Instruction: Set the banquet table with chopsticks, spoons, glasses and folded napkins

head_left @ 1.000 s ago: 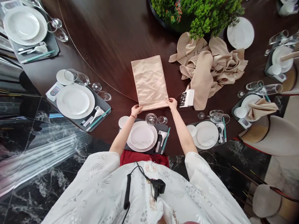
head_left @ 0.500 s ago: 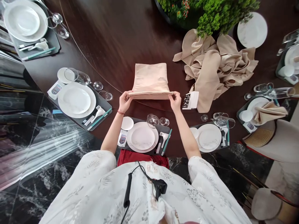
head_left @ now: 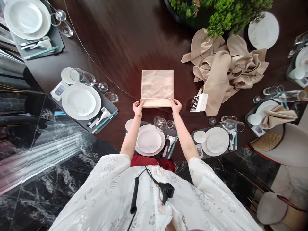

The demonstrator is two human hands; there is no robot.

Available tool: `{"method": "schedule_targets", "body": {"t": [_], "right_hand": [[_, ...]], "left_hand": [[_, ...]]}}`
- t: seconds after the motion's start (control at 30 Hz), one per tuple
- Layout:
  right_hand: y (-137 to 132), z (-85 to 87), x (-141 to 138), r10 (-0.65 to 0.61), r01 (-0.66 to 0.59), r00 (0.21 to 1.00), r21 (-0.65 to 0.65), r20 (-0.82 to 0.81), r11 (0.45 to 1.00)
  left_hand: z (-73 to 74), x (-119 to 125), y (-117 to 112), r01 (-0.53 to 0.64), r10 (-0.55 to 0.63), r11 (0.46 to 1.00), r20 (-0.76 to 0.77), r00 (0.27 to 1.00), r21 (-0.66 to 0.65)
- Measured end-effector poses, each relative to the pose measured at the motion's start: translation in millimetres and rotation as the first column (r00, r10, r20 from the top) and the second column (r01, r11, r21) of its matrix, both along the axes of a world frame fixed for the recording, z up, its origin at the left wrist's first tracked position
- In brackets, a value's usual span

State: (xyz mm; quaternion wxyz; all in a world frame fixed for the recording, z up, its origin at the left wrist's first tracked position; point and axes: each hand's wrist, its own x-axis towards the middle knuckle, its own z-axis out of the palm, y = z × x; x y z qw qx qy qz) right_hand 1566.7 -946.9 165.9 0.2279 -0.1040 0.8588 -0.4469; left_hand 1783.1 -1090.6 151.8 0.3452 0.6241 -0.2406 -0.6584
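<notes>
A beige satin napkin (head_left: 157, 84) lies flat on the dark wooden table (head_left: 115, 41), folded into a rectangle with a doubled band along its near edge. My left hand (head_left: 138, 108) pinches the band's left end, and my right hand (head_left: 176, 106) grips its right end. Just below my hands stand a glass (head_left: 160, 124) and a white plate (head_left: 149, 141) on a dark grey place mat. To the right of the napkin lies a crumpled heap of the same beige cloth (head_left: 222, 72), with a white card holder (head_left: 198, 102) beside it.
Place settings with white plates, glasses and teal-handled cutlery stand around the table's curved edge. A green plant arrangement (head_left: 221, 14) rises at the far side. Cane-backed chairs (head_left: 276, 144) stand at the right, above a black marble floor (head_left: 60, 179).
The long napkin has been folded over at its near end and now lies shorter and flatter. Both hands have moved inward along the fold, holding its ends.
</notes>
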Motion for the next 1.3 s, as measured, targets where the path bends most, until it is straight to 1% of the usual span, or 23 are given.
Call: {"method": "schedule_targets", "body": {"t": [0.07,0.1,0.13,0.17,0.2,0.23,0.3,0.37,0.4,0.47,0.53,0.6,0.7,0.77,0.83,0.93,1.03,1.1,1.17,1.2,1.23,1.27,1.3], "right_hand": [[5,1.6,-6,-0.040,0.053,0.984,-0.065,0.175,0.996],[9,4.2,-10,-0.030,0.058,0.950,-0.082,0.310,0.995],[13,7.9,-14,0.004,0.041,0.893,-0.090,0.449,0.995],[17,12.5,-18,0.054,0.002,0.825,-0.099,0.562,0.995],[21,17.8,-21,0.113,-0.051,0.773,-0.117,0.624,0.992],[24,23.8,-24,0.170,-0.103,0.763,-0.143,0.624,0.984],[28,36.6,-26,0.269,-0.192,0.847,-0.208,0.458,0.959],[28,48.6,-26,0.340,-0.284,0.922,-0.272,0.184,0.919],[27,53.4,-24,0.366,-0.334,0.929,-0.288,0.063,0.898],[24,58.9,-22,0.389,-0.401,0.916,-0.283,-0.102,0.871],[22,57.6,-18,0.361,-0.398,0.915,-0.251,-0.182,0.883],[19,50.5,-13,0.293,-0.328,0.938,-0.203,-0.184,0.923],[12,36.6,-2,0.175,-0.184,0.980,-0.094,-0.097,0.978],[5,29.1,5,0.130,-0.131,0.991,-0.017,-0.032,0.991],[-1,23.5,10,0.116,-0.116,0.993,0.043,0.005,0.992],[-6,14.6,11,0.118,-0.116,0.993,0.074,-0.025,0.990],[-4,3.0,9,0.097,-0.094,0.992,0.040,-0.081,0.995],[-2,-3.8,10,0.035,-0.034,0.997,0.017,-0.068,0.999],[0,-7.4,15,-0.054,0.055,0.998,0.024,-0.027,0.998],[0,-7.6,18,-0.096,0.096,0.995,0.030,0.001,0.995],[1,-6.8,22,-0.128,0.127,0.991,0.033,0.036,0.991],[2,-5.1,27,-0.146,0.144,0.986,0.027,0.085,0.989],[3,-2.6,31,-0.145,0.145,0.978,0.011,0.150,0.989]], "left_hand": [[1.3,8,-4,0.106,-0.088,0.984,-0.126,0.988,0.145],[2.3,15,-7,0.191,-0.149,0.961,-0.205,0.967,0.202],[3.7,24,-11,0.284,-0.216,0.931,-0.277,0.936,0.232],[5.7,34,-16,0.370,-0.285,0.900,-0.329,0.900,0.233],[8.3,43,-21,0.443,-0.356,0.873,-0.352,0.866,0.206],[11.6,52,-26,0.504,-0.434,0.851,-0.345,0.832,0.147],[19.9,64,-37,0.575,-0.568,0.817,-0.236,0.788,-0.045],[28.5,67,-48,0.579,-0.618,0.770,-0.086,0.781,-0.269],[32.1,65,-53,0.570,-0.621,0.739,-0.036,0.783,-0.359],[36.2,59,-59,0.552,-0.627,0.696,-0.014,0.779,-0.458],[35.3,51,-60,0.539,-0.635,0.699,-0.062,0.770,-0.469],[30.9,43,-54,0.502,-0.598,0.751,-0.122,0.792,-0.429],[24.0,34,-35,0.425,-0.490,0.854,-0.189,0.851,-0.299],[22.0,30,-23,0.368,-0.404,0.911,-0.219,0.888,-0.186],[21.8,24,-15,0.304,-0.317,0.948,-0.215,0.924,-0.088],[20.4,14,-12,0.234,-0.238,0.971,-0.154,0.959,-0.045],[16.7,-2,-10,0.147,-0.154,0.983,-0.058,0.986,-0.111],[14.9,-14,-1,0.021,-0.016,0.983,0.025,1.000,-0.182],[15.1,-27,13,-0.102,0.118,0.979,0.084,0.989,-0.177],[15.9,-33,23,-0.138,0.148,0.984,0.087,0.985,-0.110],[17.0,-38,32,-0.147,0.147,0.989,0.064,0.987,0.002],[18.3,-43,41,-0.123,0.122,0.982,0.014,0.992,0.141],[19.5,-46,48,-0.073,0.092,0.957,-0.054,0.994,0.281]]}}
